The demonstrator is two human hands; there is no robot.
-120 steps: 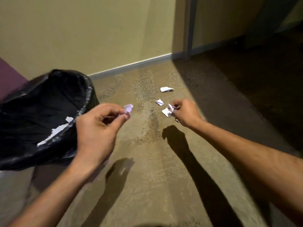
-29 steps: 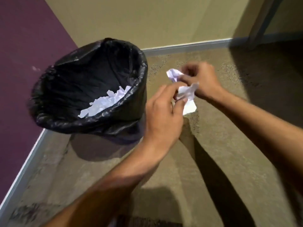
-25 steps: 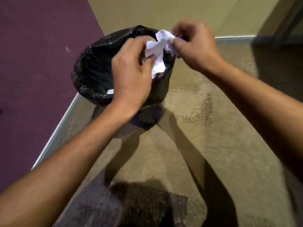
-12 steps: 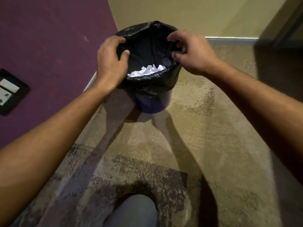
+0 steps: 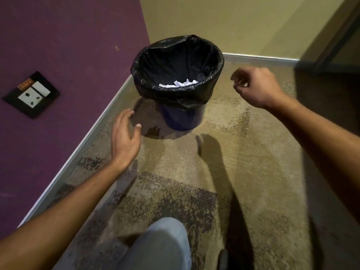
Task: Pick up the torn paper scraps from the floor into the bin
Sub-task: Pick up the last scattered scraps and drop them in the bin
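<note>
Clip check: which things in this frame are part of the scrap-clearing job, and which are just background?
Part of the job:
- bin with black liner
- paper scraps inside it
- left hand, open and empty
- right hand, loosely curled, empty

Background:
- wall socket
- carpet
- person's knee

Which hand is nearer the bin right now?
Right, by a small margin. The right hand hangs open just beside the bin rim's right side; the left hand is open, lower, by its base on the left.
</note>
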